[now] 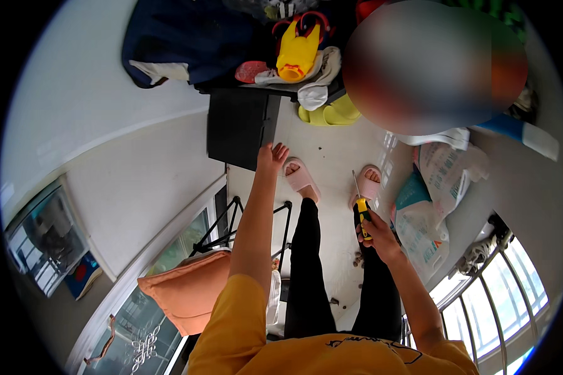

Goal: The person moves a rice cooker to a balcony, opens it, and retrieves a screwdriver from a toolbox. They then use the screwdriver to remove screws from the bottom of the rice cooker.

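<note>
My right hand (380, 234) is wrapped round the yellow and black handle of a screwdriver (362, 212). Its thin metal shank points forward, above the floor beside my pink slipper. Out in front, my left hand (273, 155) has its fingers apart and nothing visible in them. In the picture it overlaps the edge of a black box-like cabinet (238, 125); whether it touches the surface I cannot tell.
Ahead are a yellow toy (296, 53), dark blue cloth (181, 40) and yellow-green slippers (331, 114). Plastic bags (422, 219) lie at the right, near a barred window (491, 300). An orange cushion (187, 290) rests by a black metal frame at my left. A blurred patch hides the upper right.
</note>
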`<state>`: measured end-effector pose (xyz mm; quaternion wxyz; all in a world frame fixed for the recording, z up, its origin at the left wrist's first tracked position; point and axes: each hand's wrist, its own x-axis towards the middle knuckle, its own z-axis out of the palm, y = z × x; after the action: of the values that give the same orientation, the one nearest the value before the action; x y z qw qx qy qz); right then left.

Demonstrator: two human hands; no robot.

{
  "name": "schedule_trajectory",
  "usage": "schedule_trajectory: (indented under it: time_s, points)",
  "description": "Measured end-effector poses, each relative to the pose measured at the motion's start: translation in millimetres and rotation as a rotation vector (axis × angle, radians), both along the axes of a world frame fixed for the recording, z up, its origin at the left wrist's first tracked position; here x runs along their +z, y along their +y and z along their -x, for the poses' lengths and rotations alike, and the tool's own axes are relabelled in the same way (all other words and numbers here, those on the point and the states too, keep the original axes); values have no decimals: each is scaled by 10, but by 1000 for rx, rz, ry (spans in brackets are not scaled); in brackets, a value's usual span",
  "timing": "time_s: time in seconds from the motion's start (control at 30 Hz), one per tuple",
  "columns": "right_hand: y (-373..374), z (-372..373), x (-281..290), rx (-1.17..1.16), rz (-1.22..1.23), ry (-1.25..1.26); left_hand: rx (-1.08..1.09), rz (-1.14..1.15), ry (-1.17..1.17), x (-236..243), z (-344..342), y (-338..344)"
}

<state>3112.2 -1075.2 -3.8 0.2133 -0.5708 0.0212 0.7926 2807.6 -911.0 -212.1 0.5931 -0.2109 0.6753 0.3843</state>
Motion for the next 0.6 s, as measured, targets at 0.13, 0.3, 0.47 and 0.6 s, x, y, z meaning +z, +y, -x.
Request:
schedule_trajectory:
  time_s: [0.13, 0.3, 0.47, 0.6]
  points:
    - [297, 200, -504, -47, 9, -35, 210, 89, -123, -843, 96, 314]
    - [612, 463, -961, -145, 26, -98, 51, -91, -54, -1429, 207, 424]
    - [895, 798, -1590, -19, -23, -75, -315, -669, -224, -1874, 793, 118]
    - [1063, 1304, -2100, -53, -9, -56, 194, -180, -585, -968, 731, 541]
